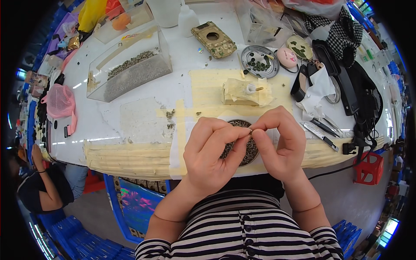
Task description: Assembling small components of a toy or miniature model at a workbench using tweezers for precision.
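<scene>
Both hands meet over a round metal dish (250,157) filled with tiny grey-brown parts, near the table's front edge. My left hand (210,151) is closed, thumb and forefinger pinched at a tiny piece too small to name. My right hand (281,145) pinches at the same spot, its fingertips touching the left ones. Just beyond the dish stands a taped block (236,98) with a small glue-like pot (250,89) on top. Small heaps of the tiny parts (170,114) lie left of my hands.
A clear bin (130,82) of tiny parts stands at left. A camouflage model tank hull (213,40), a white squeeze bottle (187,21) and a dish of dark green pieces (260,60) lie farther back. At right are a utility knife (320,136), tweezers (333,126) and a black bag (366,91).
</scene>
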Action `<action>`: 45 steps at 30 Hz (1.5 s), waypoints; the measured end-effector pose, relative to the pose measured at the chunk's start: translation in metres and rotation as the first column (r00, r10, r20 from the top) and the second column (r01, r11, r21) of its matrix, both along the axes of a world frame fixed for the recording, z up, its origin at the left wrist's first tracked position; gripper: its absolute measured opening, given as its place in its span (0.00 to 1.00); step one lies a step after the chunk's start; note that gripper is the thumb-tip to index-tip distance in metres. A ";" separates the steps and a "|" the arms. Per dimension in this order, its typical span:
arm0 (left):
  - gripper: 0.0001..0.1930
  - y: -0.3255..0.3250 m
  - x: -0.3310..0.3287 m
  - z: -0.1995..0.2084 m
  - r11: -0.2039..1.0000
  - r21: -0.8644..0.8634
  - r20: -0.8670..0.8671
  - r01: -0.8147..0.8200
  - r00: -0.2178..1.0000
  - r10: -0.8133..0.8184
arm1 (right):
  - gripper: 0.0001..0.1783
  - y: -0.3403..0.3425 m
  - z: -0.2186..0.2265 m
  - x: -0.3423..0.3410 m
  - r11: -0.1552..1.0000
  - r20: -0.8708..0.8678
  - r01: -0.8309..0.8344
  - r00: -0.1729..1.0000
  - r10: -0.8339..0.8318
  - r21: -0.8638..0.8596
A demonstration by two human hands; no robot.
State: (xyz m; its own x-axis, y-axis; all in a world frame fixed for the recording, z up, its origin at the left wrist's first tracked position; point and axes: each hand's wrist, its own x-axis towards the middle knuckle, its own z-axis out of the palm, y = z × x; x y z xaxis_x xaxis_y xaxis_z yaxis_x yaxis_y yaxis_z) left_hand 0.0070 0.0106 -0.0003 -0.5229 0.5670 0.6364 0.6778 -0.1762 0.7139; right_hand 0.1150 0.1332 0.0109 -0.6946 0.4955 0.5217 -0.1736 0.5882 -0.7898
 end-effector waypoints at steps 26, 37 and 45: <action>0.12 0.000 0.001 -0.001 1.000 0.002 0.012 -0.005 1.000 0.005 | 0.06 -0.001 -0.001 0.002 0.998 -0.005 0.033 0.999 -0.033 0.045; 0.12 -0.002 0.000 0.000 0.999 0.019 0.027 0.045 0.999 -0.045 | 0.02 0.001 -0.001 0.005 0.996 0.035 -0.047 0.998 0.050 -0.076; 0.12 -0.003 0.000 0.002 0.997 0.023 0.045 0.068 0.997 -0.069 | 0.03 0.001 0.003 0.008 0.928 0.075 -0.140 0.982 0.176 -0.346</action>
State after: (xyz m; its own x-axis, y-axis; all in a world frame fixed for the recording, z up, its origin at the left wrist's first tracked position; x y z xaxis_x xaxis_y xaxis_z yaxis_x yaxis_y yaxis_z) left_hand 0.0075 0.0078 0.0019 -0.5121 0.5886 0.6255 0.6307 -0.2366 0.7390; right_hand 0.1232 0.1339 0.0138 -0.8190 0.5091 0.2646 -0.1500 0.2553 -0.9552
